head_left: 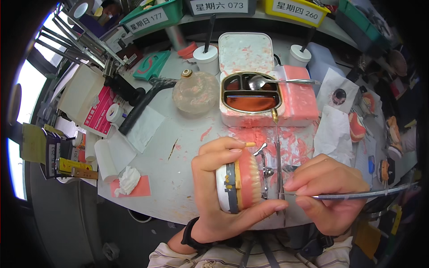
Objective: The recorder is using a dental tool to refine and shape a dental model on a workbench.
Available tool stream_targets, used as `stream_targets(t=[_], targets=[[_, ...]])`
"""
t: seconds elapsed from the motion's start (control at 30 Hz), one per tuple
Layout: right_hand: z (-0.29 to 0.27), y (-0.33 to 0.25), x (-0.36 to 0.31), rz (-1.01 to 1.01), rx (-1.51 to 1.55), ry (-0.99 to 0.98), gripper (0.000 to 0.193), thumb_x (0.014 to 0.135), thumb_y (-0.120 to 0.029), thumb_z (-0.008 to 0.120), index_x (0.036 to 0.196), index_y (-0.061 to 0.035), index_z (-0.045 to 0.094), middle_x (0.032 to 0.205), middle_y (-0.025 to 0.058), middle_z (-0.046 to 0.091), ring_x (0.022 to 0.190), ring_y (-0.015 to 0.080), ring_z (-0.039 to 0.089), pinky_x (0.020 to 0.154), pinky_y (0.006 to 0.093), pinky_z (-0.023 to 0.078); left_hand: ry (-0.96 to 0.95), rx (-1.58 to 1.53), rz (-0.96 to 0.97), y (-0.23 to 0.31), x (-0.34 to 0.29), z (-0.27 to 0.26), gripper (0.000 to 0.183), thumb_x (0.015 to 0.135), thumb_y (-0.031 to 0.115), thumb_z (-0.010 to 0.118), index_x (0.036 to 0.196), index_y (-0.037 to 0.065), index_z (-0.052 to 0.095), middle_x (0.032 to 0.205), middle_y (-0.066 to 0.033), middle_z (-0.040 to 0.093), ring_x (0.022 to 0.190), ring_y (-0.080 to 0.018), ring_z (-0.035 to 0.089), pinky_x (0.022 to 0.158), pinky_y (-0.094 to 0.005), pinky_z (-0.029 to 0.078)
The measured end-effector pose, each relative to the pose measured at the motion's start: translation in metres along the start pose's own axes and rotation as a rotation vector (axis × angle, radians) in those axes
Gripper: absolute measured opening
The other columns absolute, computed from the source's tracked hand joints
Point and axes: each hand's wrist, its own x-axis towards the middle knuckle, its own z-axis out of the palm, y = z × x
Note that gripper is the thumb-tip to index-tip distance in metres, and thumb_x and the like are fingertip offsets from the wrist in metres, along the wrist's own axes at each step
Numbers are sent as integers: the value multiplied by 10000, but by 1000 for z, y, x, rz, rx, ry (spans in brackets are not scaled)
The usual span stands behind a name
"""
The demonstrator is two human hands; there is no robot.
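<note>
While left fingers [216, 155] grip a dental model [245, 183], a pot [232, 119] contains reddish wax [250, 103].

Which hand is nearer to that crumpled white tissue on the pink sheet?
Left. The left hand, gripping the denture model, is right of the crumpled white tissue; the right hand, holding a slim metal tool, is farther right.

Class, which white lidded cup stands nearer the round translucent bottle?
The left cup, close behind the bottle; the other cup stands right of the raised white lid.
</note>
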Motion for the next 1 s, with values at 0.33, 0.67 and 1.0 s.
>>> stream_targets(t=[0.33,0.67,1.0], targets=[[2,0,-4,-35,190,-51,126,751,-9,655,848,-1,576,786,177,655,689,250,644,619,306,516,-32,-46,66,-6,-3,3,794,542,228,867,1134,25,378,1099,-195,435,982,-263,478,826,-371,399],[0,6,-2,-29,-48,-15,89,740,-6,661,802,6,599,764,157,649,664,238,634,602,301,508,-1,70,-52,-4,-8,1,860,528,372,862,1131,22,359,1137,-210,444,1049,-274,465,904,-398,405],[4,2,-12,117,340,102,95,759,-14,651,823,-1,583,798,179,651,693,254,642,613,315,513,-15,10,-4,-4,-5,4,843,527,310,865,1136,19,361,1112,-205,438,1023,-268,463,873,-386,395]])
